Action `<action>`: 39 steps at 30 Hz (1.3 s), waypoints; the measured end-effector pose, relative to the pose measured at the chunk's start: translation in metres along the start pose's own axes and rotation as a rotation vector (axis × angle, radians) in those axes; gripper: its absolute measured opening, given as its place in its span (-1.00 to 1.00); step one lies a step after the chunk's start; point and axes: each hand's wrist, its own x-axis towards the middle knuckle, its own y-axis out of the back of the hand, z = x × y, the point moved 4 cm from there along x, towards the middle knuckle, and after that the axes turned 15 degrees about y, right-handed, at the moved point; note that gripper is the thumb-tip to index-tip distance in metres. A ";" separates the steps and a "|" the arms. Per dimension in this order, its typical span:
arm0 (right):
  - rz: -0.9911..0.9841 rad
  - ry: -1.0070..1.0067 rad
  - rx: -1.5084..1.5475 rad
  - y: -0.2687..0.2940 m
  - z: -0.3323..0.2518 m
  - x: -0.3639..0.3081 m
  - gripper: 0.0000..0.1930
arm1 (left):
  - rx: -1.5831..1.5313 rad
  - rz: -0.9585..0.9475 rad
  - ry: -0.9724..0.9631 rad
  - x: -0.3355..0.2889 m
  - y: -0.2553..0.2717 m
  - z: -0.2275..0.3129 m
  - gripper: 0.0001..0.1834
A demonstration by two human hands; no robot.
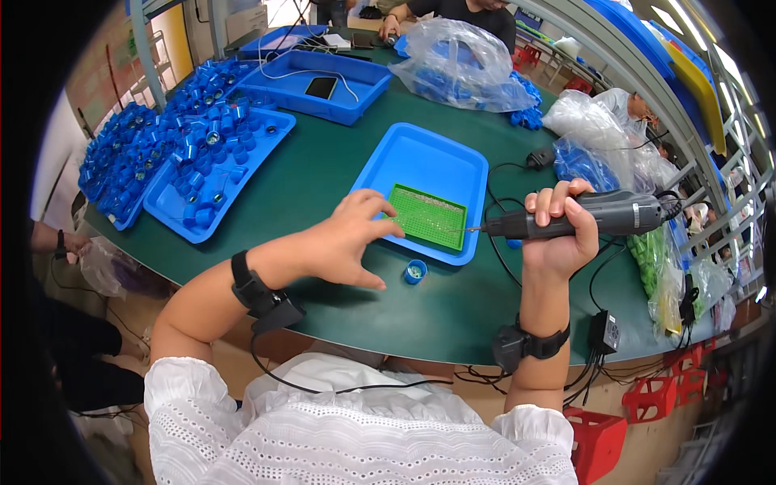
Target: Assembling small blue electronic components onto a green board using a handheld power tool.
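Head view. Right hand (559, 234) wrapped tight round a dark electric screwdriver (590, 217), held level, bit pointing left. The bit tip sits at the right edge of a green screw board (427, 217). Board lies in the near end of a blue tray (428, 162) on the green table (323, 182).

Left hand (349, 241) hovers over the tray's near-left corner, fingers spread and loose, holding nothing; fingertips reach toward the board's left edge, contact unclear. A small blue cap (415, 271) stands on the table just below the tray, near the left thumb, apart from it.

Black bands on both wrists, each with a cable. Screwdriver cord runs right to a black adapter (605, 331) at the table edge.

Far left: trays heaped with blue parts (194, 137). Behind: another blue tray with a phone (322, 86). Clear bags (461, 65) of blue parts at the far side, where another person sits.
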 end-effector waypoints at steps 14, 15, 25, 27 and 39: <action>-0.300 -0.113 -0.037 -0.016 0.026 0.003 -0.74 | -0.120 0.123 0.007 0.027 -0.053 -0.005 -0.62; -0.350 -0.129 -0.053 -0.017 0.027 -0.001 -0.73 | -0.131 0.113 0.012 0.027 -0.055 -0.006 -0.62; -0.512 -0.212 -0.084 -0.024 0.041 -0.034 -0.76 | -0.154 0.084 0.038 0.026 -0.059 -0.006 -0.67; -0.531 -0.251 -0.075 -0.024 0.044 -0.039 -0.76 | -0.143 0.069 0.041 0.025 -0.059 -0.006 -0.67; -0.568 -0.225 -0.094 -0.018 0.057 -0.051 -0.76 | -0.123 0.065 0.065 0.025 -0.059 -0.006 -0.66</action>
